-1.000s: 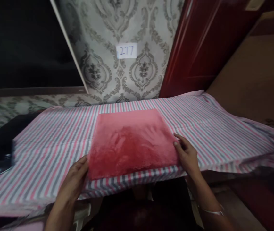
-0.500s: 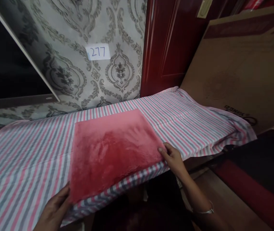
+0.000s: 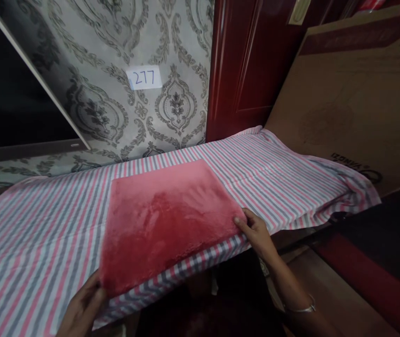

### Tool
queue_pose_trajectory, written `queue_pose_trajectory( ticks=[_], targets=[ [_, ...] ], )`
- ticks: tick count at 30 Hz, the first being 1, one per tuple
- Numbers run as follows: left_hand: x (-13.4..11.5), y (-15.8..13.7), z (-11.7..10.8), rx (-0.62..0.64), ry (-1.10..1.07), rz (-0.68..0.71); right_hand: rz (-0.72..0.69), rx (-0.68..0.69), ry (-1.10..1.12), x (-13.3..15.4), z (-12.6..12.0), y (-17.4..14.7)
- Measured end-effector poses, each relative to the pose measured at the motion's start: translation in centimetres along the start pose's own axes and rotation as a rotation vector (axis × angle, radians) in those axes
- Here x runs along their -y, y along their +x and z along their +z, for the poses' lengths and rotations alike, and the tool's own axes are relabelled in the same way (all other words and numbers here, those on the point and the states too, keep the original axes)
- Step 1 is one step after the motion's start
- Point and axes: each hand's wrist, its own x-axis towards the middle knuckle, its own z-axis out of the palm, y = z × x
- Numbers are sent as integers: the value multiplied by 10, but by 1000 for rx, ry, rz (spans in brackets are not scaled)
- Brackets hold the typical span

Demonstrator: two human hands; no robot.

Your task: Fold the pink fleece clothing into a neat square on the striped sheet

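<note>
A plush red-pink cloth [image 3: 164,220] lies flat on a striped tablecloth [image 3: 273,180], its pile showing lighter and darker patches and a handprint-like mark. At the cloth's near left corner, my left hand [image 3: 83,304] has its thumb and fingers closed on the edge. My right hand [image 3: 256,231], with a bracelet at the wrist, pinches the near right corner, thumb on top. The fingertips under the cloth are hidden.
A dark screen [image 3: 20,93] stands at the left before patterned wallpaper with a paper label [image 3: 145,77] reading 277. Behind are a dark red door [image 3: 245,61] and, to the right, a large cardboard box [image 3: 354,103]. The tablecloth bunches at the table's right end.
The view has shifted slightly. Both hands stay at the cloth's near corners, and the left thumb has moved a little closer over the corner. The cloth lies nearly the same.
</note>
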Motion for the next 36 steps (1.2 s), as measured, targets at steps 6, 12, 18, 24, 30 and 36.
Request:
queue_pose_trajectory(
  ticks=[6,12,18,24,30,36],
  targets=[
    [-14,0,8,-49,-57,-119,0,-74,0,-8,-4,4],
    [-18,-2,6,19,-82,-104,23,-25,15,-5,-7,6],
    [-36,12,10,-102,5,-102,17,-17,53,4,-2,9],
    [-53,21,18,-106,88,-17,12,-58,19,-4,-1,14],
    [-42,18,10,-102,28,-157,53,-59,78,-9,-3,11],
    [-67,31,12,-141,-79,-91,-25,-118,22,2,-2,28]
  ],
)
